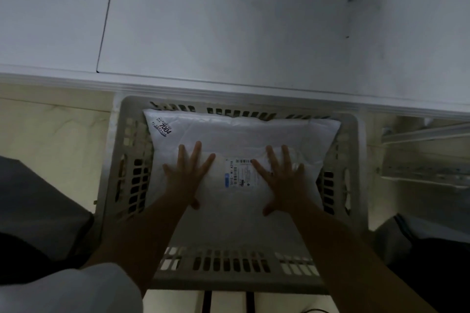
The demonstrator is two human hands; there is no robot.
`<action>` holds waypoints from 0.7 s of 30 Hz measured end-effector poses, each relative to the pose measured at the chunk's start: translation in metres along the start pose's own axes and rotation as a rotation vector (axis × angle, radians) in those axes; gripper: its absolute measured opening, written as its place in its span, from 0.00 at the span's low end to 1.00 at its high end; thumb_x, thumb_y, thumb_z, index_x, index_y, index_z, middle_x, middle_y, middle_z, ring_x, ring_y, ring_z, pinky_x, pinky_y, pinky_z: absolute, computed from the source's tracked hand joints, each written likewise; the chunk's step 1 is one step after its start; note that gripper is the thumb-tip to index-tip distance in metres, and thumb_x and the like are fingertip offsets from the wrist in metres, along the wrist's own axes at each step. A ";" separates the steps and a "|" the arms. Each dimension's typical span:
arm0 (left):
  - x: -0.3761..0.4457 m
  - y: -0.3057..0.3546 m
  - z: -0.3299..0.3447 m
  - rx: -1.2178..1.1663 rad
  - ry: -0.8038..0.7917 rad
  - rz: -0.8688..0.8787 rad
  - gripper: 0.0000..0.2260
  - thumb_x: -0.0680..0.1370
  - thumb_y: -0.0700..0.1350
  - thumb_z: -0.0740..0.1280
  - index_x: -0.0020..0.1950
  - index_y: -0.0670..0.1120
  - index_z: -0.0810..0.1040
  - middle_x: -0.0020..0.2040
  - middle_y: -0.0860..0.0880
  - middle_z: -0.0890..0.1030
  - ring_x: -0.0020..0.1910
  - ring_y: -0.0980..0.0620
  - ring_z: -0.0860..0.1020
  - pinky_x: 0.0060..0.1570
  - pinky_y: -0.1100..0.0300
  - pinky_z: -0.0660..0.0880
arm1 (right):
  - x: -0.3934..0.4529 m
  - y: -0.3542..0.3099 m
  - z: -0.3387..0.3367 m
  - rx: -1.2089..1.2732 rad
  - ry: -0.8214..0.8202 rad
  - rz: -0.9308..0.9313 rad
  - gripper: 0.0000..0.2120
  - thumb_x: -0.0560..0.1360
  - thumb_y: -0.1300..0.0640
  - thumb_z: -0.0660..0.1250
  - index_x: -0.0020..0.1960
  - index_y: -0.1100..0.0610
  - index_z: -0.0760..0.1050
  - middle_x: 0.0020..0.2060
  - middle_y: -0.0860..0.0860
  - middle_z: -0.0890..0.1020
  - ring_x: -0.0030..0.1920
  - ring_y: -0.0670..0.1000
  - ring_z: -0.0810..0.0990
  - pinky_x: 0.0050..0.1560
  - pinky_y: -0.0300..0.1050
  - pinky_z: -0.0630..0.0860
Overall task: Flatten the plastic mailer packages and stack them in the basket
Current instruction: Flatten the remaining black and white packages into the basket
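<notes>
A grey slotted plastic basket [109,180] stands on the floor below the table edge. A white plastic mailer [236,213] with a printed label at its middle lies on top inside it. Beneath it lies a second white mailer [229,127], marked 7004 at its far-left corner. My left hand [187,173] presses flat on the top mailer's left part, fingers spread and straight. My right hand [282,178] presses flat on its right part, fingers spread, just right of the label.
A white table [229,20] fills the upper half, its front edge just beyond the basket. A dark grey bag-like shape [38,201] sits left of the basket. A metal rack [427,155] stands to the right. Pale floor lies around.
</notes>
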State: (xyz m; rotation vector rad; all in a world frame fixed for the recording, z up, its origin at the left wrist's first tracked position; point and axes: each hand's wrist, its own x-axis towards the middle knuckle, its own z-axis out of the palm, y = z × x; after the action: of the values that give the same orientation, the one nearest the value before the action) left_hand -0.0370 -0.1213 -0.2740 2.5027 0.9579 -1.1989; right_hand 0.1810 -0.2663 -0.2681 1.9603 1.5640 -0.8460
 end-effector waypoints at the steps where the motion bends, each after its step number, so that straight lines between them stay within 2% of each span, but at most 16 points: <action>1: 0.000 0.001 0.001 -0.009 -0.005 -0.007 0.63 0.62 0.62 0.77 0.74 0.56 0.28 0.73 0.41 0.25 0.73 0.30 0.36 0.65 0.30 0.62 | 0.000 0.000 -0.001 0.002 -0.009 -0.002 0.66 0.57 0.32 0.76 0.73 0.38 0.26 0.71 0.52 0.22 0.70 0.65 0.23 0.66 0.77 0.46; 4: -0.004 0.005 0.000 -0.014 -0.006 -0.024 0.60 0.65 0.59 0.76 0.75 0.56 0.29 0.74 0.41 0.27 0.74 0.31 0.40 0.65 0.32 0.64 | 0.000 0.001 -0.001 0.009 -0.002 -0.019 0.63 0.60 0.32 0.74 0.75 0.40 0.30 0.73 0.53 0.25 0.71 0.65 0.25 0.67 0.76 0.47; 7: -0.009 0.008 -0.009 0.015 -0.004 -0.028 0.47 0.74 0.53 0.71 0.77 0.54 0.36 0.77 0.40 0.36 0.74 0.34 0.50 0.65 0.38 0.66 | -0.005 0.001 -0.006 0.033 0.032 -0.044 0.50 0.69 0.34 0.68 0.78 0.45 0.40 0.76 0.54 0.34 0.75 0.64 0.33 0.71 0.69 0.51; 8: -0.016 0.007 -0.016 0.019 0.035 -0.024 0.42 0.76 0.51 0.68 0.78 0.52 0.41 0.77 0.39 0.42 0.73 0.36 0.56 0.65 0.41 0.68 | -0.012 0.000 -0.014 0.042 0.074 -0.048 0.43 0.73 0.37 0.66 0.78 0.47 0.47 0.78 0.55 0.41 0.76 0.63 0.40 0.71 0.64 0.54; 10: -0.018 0.007 -0.028 0.020 0.097 -0.010 0.28 0.79 0.47 0.64 0.76 0.48 0.57 0.73 0.40 0.61 0.66 0.42 0.69 0.62 0.46 0.72 | -0.018 -0.003 -0.030 0.028 0.093 -0.072 0.30 0.77 0.41 0.61 0.74 0.52 0.59 0.75 0.56 0.57 0.74 0.59 0.56 0.68 0.56 0.61; 11: -0.020 0.007 -0.033 0.034 0.123 -0.005 0.21 0.80 0.46 0.62 0.72 0.47 0.64 0.68 0.43 0.70 0.62 0.44 0.74 0.61 0.49 0.72 | -0.020 -0.006 -0.037 -0.002 0.106 -0.082 0.26 0.79 0.42 0.58 0.72 0.54 0.62 0.71 0.57 0.63 0.70 0.58 0.61 0.66 0.53 0.62; 13: -0.034 0.005 -0.050 0.089 0.165 0.008 0.13 0.81 0.46 0.61 0.65 0.47 0.73 0.59 0.47 0.78 0.56 0.47 0.78 0.60 0.53 0.69 | -0.032 -0.013 -0.057 -0.039 0.141 -0.080 0.22 0.81 0.46 0.55 0.70 0.55 0.65 0.67 0.56 0.70 0.66 0.57 0.67 0.64 0.50 0.63; 16: -0.052 0.001 -0.076 0.103 0.198 0.021 0.11 0.81 0.46 0.60 0.60 0.46 0.76 0.57 0.48 0.79 0.56 0.48 0.79 0.58 0.54 0.69 | -0.045 -0.025 -0.085 -0.034 0.245 -0.091 0.18 0.82 0.50 0.54 0.66 0.57 0.70 0.61 0.56 0.75 0.60 0.56 0.74 0.57 0.46 0.67; 19: -0.074 -0.005 -0.100 0.042 0.293 0.015 0.11 0.81 0.44 0.58 0.59 0.45 0.77 0.58 0.46 0.79 0.56 0.46 0.79 0.53 0.56 0.71 | -0.061 -0.037 -0.114 -0.008 0.392 -0.115 0.15 0.81 0.52 0.55 0.57 0.59 0.75 0.53 0.56 0.80 0.52 0.55 0.78 0.44 0.43 0.67; 21: -0.090 -0.011 -0.112 -0.008 0.357 -0.009 0.12 0.81 0.43 0.57 0.59 0.44 0.78 0.57 0.46 0.80 0.55 0.46 0.79 0.50 0.56 0.72 | -0.072 -0.048 -0.133 0.026 0.484 -0.132 0.15 0.81 0.52 0.56 0.52 0.61 0.78 0.48 0.56 0.81 0.47 0.56 0.79 0.41 0.42 0.68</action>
State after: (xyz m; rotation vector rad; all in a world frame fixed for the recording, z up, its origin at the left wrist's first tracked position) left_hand -0.0159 -0.1055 -0.1324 2.7632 1.0486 -0.7588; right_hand 0.1453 -0.2098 -0.1248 2.2119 1.9749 -0.4554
